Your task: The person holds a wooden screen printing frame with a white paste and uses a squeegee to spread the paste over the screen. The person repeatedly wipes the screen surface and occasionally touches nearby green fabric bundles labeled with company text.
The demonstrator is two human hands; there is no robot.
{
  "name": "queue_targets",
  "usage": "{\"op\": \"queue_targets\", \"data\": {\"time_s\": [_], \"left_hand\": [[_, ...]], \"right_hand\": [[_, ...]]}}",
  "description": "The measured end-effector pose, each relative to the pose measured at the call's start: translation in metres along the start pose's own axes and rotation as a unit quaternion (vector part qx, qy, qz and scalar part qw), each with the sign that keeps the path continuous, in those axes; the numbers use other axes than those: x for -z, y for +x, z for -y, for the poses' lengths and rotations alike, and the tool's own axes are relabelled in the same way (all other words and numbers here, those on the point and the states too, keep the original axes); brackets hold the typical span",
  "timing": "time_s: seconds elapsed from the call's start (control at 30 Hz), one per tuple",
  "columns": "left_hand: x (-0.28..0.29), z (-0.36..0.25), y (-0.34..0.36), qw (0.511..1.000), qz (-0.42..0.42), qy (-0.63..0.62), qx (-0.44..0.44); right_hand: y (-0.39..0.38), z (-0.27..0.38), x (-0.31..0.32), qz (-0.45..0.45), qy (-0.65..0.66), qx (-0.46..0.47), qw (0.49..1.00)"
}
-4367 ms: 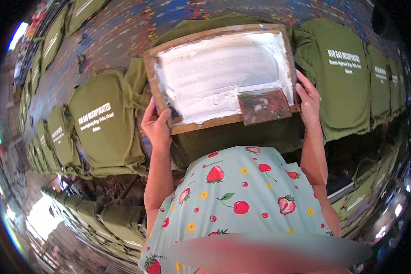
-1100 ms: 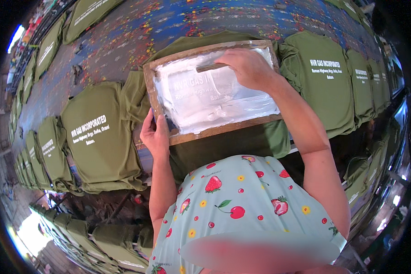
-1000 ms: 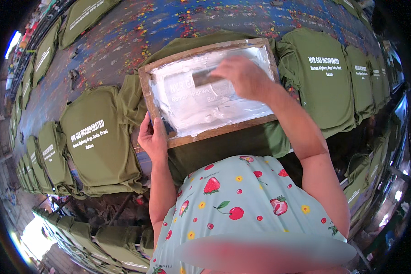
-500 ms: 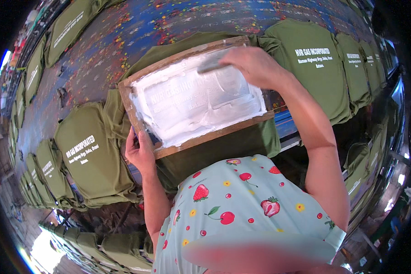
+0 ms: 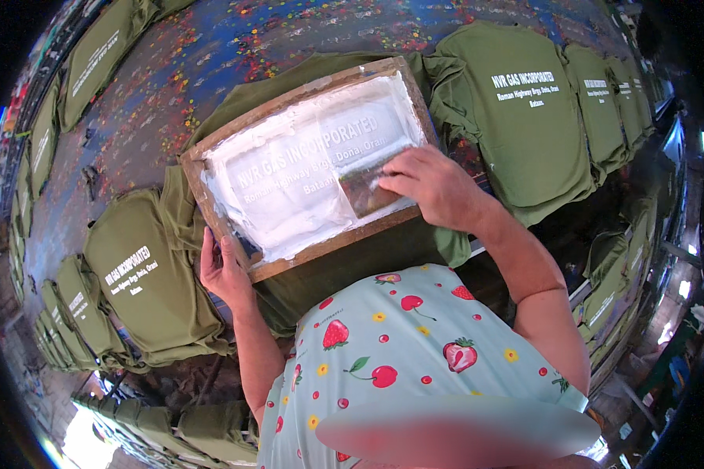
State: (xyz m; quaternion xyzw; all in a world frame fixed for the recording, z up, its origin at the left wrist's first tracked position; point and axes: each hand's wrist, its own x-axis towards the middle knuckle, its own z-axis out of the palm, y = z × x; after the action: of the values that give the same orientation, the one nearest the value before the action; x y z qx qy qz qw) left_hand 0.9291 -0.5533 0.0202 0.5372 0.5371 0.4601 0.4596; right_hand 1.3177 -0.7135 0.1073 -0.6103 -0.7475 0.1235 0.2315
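A wooden-rimmed screen printing frame (image 5: 289, 260) lies tilted over an olive green shirt (image 5: 321, 64). White ink (image 5: 270, 223) coats its mesh, thick along the edges, and white lettering shows through. My right hand (image 5: 446, 187) is closed on a squeegee (image 5: 364, 191), pinching its top edge, with the blade down on the mesh near the frame's lower right part. At the lower left corner, my left hand (image 5: 227, 273) grips the wooden rim with thumb and fingers. Most of the shirt is hidden beneath the frame.
Printed olive shirts lie flat on both sides, one at the left (image 5: 145, 273) and one at the right (image 5: 524, 117), with several more beyond. The long table (image 5: 235, 39) is blue and grey, speckled with paint. Further shirts hang on a lower rack (image 5: 211, 430).
My right hand has drawn the squeegee from the frame's far edge down toward its near edge. The lettering in the mesh shows more clearly. My left hand stays at the corner.
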Motion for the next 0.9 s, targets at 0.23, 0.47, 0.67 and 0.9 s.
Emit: {"op": "queue_targets", "data": {"time_s": [0.23,0.47,0.67,0.9], "left_hand": [[0.004,0.014,0.002,0.997,-0.007,-0.062,0.035],[0.008,0.032,0.008,0.999,-0.009,-0.043,-0.005],[0.007,0.035,0.006,0.998,-0.019,-0.015,-0.06],[0.005,0.033,0.005,0.996,-0.019,-0.089,-0.015]], "right_hand": [[0.047,0.02,0.006,0.105,0.048,0.046,0.992],[0.176,0.04,-0.059,0.005,0.02,0.089,0.996],[0.175,0.061,-0.078,0.03,-0.018,0.069,0.997],[0.094,0.112,-0.082,0.024,-0.023,0.12,0.992]]}}
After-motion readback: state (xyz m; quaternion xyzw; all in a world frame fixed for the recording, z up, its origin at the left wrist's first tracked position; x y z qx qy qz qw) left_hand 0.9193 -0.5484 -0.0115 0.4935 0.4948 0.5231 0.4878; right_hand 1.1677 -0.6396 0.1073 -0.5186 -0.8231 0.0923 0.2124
